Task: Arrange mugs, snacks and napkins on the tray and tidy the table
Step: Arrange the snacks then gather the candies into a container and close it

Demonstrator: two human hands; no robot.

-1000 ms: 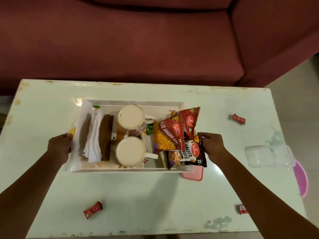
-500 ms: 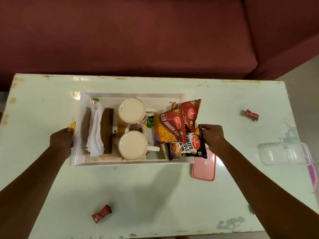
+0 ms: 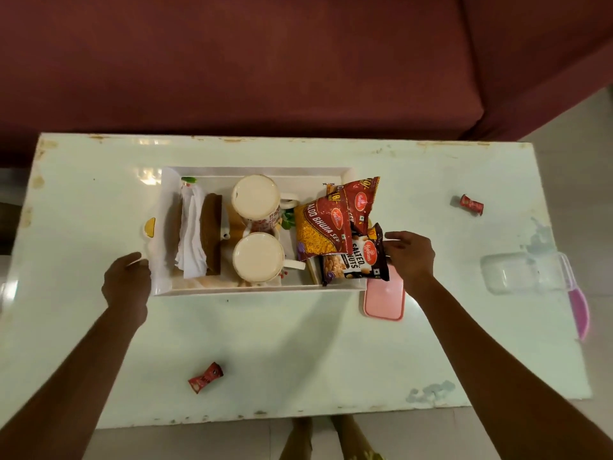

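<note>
A white tray (image 3: 258,171) rests on the pale green table (image 3: 298,343). It holds two cream mugs (image 3: 255,195) (image 3: 258,257), white napkins (image 3: 190,234) in a brown holder (image 3: 212,240), and three snack packets: Aloo Bhujia (image 3: 320,230), a red packet (image 3: 360,200) and salted nuts (image 3: 355,260). My left hand (image 3: 126,283) sits by the tray's near-left corner, below the yellow handle (image 3: 150,226), fingers loose. My right hand (image 3: 411,254) hovers just right of the nuts packet with fingers spread, holding nothing.
A pink lid (image 3: 384,300) lies partly under the tray's near-right corner. A clear container (image 3: 524,272) and a purple lid (image 3: 578,307) sit at the table's right edge. Red candy wrappers (image 3: 205,376) (image 3: 471,204) lie loose. A maroon sofa (image 3: 232,61) stands behind the table.
The tray has shifted away from me and left, uncovering the pink lid. Both hands have come off the tray's sides, and the left one has slid back toward me.
</note>
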